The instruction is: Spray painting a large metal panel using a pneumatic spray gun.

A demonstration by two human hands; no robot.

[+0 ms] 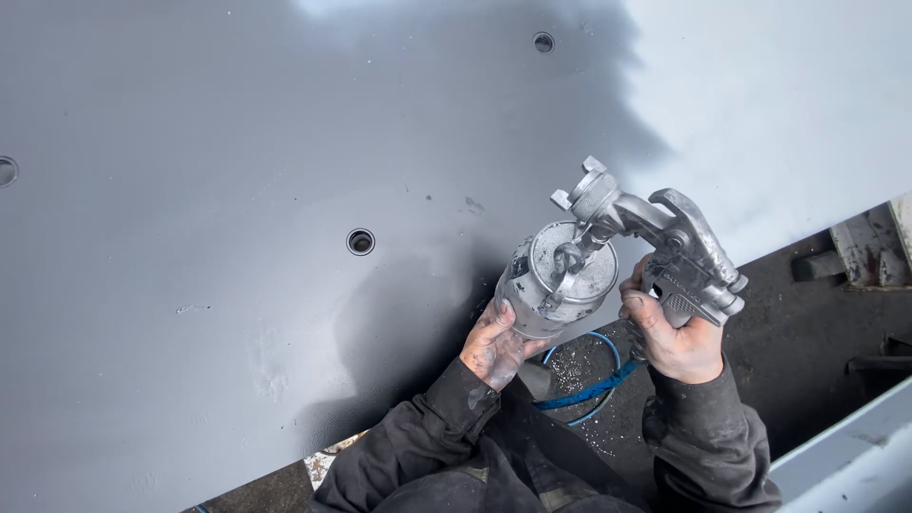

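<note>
I hold a silver paint spray gun (655,233) over a large grey metal panel (237,190). My right hand (676,332) is wrapped around the gun's handle. My left hand (494,344), smeared with grey paint, cups the round metal paint cup (556,277) that hangs under the gun's body. The nozzle points up and left toward the panel. Most of the panel looks dark grey and wet; its upper right part (779,95) is lighter.
Round holes (360,241) dot the panel, another hole (543,42) lies near the top. A blue hose (594,388) loops on the dark floor below my hands. Pale metal pieces (860,249) lie at the right, and a light beam (845,456) crosses the lower right corner.
</note>
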